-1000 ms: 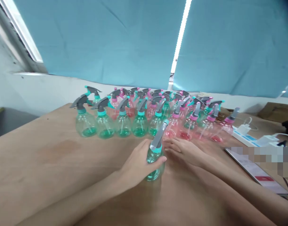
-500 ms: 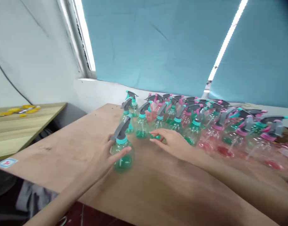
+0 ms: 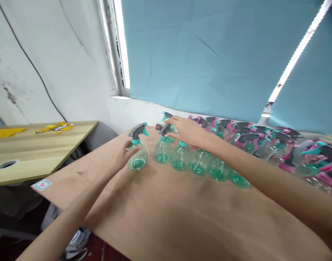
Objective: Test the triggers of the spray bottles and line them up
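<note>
My left hand (image 3: 119, 154) is wrapped round a green see-through spray bottle (image 3: 138, 156) with a grey trigger head, standing upright on the brown table (image 3: 168, 210) at the left end of a row of green spray bottles (image 3: 198, 163). My right hand (image 3: 186, 131) reaches over that row with its fingers stretched out, resting on the grey trigger tops near the second bottle (image 3: 162, 150). It grips nothing.
Several pink and green spray bottles (image 3: 263, 145) crowd the back right of the table. A lighter wooden table (image 3: 32, 152) with yellow bits (image 3: 53, 127) stands to the left. A white wall and blue blinds (image 3: 209, 58) close the back.
My left hand has carried the green bottle left and farther back, to the end of the front row. My right hand has moved up onto the trigger tops. The view swung left.
</note>
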Demonstrator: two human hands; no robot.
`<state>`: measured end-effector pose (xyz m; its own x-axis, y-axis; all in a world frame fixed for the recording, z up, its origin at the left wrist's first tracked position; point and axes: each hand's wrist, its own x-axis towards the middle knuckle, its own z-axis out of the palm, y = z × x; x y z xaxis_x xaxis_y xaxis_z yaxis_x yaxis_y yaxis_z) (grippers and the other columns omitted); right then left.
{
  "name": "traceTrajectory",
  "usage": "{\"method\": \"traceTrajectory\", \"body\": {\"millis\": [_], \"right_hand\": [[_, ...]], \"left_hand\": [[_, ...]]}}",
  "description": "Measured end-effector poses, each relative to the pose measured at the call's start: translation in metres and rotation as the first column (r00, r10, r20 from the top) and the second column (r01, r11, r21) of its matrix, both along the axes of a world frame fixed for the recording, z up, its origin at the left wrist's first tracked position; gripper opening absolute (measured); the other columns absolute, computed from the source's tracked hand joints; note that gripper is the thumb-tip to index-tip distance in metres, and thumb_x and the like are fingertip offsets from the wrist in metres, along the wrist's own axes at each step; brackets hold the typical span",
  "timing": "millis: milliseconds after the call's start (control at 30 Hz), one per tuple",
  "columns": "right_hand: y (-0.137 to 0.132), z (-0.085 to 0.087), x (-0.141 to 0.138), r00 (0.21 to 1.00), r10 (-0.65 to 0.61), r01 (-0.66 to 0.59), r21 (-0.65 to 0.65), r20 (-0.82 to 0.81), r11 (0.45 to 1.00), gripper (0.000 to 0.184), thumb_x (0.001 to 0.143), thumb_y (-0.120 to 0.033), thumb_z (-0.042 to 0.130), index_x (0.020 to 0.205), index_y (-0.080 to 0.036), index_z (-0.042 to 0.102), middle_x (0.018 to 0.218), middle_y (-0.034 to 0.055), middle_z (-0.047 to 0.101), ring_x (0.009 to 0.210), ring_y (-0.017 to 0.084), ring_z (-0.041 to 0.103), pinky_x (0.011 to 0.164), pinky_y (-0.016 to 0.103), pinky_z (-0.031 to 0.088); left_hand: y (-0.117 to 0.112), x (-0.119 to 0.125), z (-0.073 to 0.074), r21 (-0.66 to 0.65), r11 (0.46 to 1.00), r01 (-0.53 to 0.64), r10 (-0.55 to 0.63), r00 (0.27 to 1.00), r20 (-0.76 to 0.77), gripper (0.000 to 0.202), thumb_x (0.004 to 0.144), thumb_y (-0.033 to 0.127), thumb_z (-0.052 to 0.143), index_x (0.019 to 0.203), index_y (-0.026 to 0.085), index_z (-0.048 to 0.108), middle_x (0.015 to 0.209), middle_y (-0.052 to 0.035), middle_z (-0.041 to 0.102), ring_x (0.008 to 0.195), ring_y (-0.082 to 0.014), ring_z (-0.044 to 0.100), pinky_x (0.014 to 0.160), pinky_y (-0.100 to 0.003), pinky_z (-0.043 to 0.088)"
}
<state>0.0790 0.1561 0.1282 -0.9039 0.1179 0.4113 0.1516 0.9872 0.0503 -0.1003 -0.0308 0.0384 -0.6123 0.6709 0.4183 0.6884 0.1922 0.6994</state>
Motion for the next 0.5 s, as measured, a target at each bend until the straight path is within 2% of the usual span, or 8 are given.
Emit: {"method": "traceTrajectory", "body": {"millis": [100, 167, 267, 500], "right_hand": [[0.01, -0.003, -0.017, 0.997, 0.043, -0.043, -0.004, 0.066, 0.999, 0.045, 0.088, -0.031, 0.063, 0.129, -0.017, 0.054, 0.126, 0.0118, 0.06, 0.112, 0.029, 0.057, 0.084, 0.036, 0.047], [0.015, -0.004, -0.026, 0.994, 0.064, -0.063, -0.01, 0.089, 0.998, 0.043, 0.086, -0.033, 0.066, 0.126, -0.019, 0.058, 0.121, 0.0112, 0.063, 0.111, 0.029, 0.057, 0.083, 0.036, 0.047], [0.024, -0.003, -0.037, 0.99, 0.088, -0.086, -0.022, 0.109, 0.996, 0.038, 0.087, -0.036, 0.065, 0.122, -0.02, 0.06, 0.116, 0.0113, 0.065, 0.11, 0.028, 0.057, 0.083, 0.036, 0.046], [0.04, 0.0, -0.054, 0.981, 0.137, -0.131, -0.052, 0.139, 0.99, 0.045, 0.082, -0.036, 0.071, 0.122, -0.02, 0.06, 0.117, 0.0117, 0.064, 0.108, 0.026, 0.058, 0.084, 0.033, 0.043]], "left_hand": [[0.014, -0.018, -0.006, -0.002, 1.0, 0.019, -0.019, 1.0, 0.008, 0.043, 0.075, 0.054, 0.056, 0.103, 0.021, 0.062, 0.115, -0.0072, 0.065, 0.11, -0.0297, 0.058, 0.089, -0.04, 0.049], [0.024, -0.03, -0.013, -0.008, 1.0, 0.005, -0.005, 1.0, 0.015, 0.046, 0.076, 0.055, 0.055, 0.106, 0.021, 0.062, 0.109, -0.008, 0.067, 0.107, -0.0304, 0.059, 0.088, -0.042, 0.048], [0.039, -0.044, -0.024, -0.001, 1.0, -0.005, 0.005, 1.0, 0.009, 0.05, 0.077, 0.055, 0.056, 0.113, 0.021, 0.06, 0.112, -0.0086, 0.067, 0.11, -0.0302, 0.058, 0.091, -0.042, 0.046], [0.059, -0.049, -0.033, 0.014, 1.0, -0.012, 0.012, 1.0, -0.007, 0.05, 0.083, 0.055, 0.052, 0.118, 0.02, 0.058, 0.123, -0.0099, 0.062, 0.115, -0.0286, 0.055, 0.093, -0.039, 0.044]]}}
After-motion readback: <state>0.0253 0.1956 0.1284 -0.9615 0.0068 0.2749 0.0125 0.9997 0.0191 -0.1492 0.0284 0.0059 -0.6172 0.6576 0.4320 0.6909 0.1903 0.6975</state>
